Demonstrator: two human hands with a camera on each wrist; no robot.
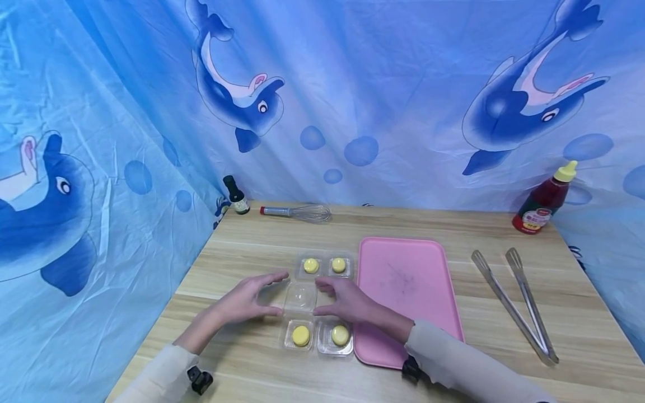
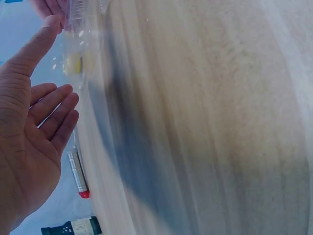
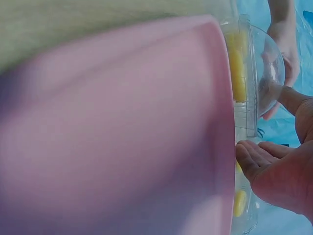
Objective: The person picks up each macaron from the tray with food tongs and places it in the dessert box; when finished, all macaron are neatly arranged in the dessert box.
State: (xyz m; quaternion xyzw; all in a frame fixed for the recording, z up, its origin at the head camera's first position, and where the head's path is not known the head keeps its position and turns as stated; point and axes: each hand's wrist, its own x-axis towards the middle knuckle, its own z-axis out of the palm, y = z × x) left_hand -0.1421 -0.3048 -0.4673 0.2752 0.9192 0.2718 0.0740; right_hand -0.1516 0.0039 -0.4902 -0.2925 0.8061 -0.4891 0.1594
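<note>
My left hand (image 1: 248, 299) reaches in from the left, thumb and fingers spread apart with nothing gripped. A clear domed plastic lid (image 1: 301, 297) lies between my two hands, adjoining a front-left box that holds a yellow macaron-like sweet (image 1: 300, 336). Right beside the lid is my right hand (image 1: 347, 299), its thumb and fingertips close to the lid's right edge and holding nothing. Another yellow sweet (image 1: 340, 335) sits in the front-right box, under a clear dome (image 3: 269, 73). Two more yellow sweets (image 1: 311, 266) stand in clear boxes at the back.
A pink tray (image 1: 403, 280) lies under my right forearm. Metal tongs (image 1: 521, 308) rest to its right. At the back are a whisk (image 1: 297, 212), a small dark bottle (image 1: 236, 196) and a red sauce bottle (image 1: 544, 201). A blue dolphin curtain (image 1: 378, 84) hangs behind the table.
</note>
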